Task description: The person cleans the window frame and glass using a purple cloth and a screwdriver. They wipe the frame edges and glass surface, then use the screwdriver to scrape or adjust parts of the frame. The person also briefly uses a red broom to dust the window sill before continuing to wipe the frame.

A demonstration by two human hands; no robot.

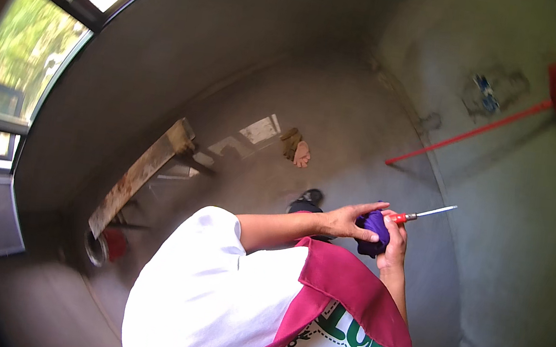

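My left hand [353,221] is on a bunched purple cloth [373,233], its thumb and fingers spread around the left side of it. My right hand [394,242] holds a screwdriver [400,218] with a red handle, whose bare metal shaft points up and to the right. The right hand also touches the cloth's right side, and the cloth lies between both hands. Part of the handle is hidden by the fingers.
A red push broom [481,130] leans on the right wall, below a wall opening with blue parts [486,94]. Work gloves [297,147] lie on the floor. A worn wooden bench [137,177] stands at left, near a red bucket [115,245]. Windows are at upper left.
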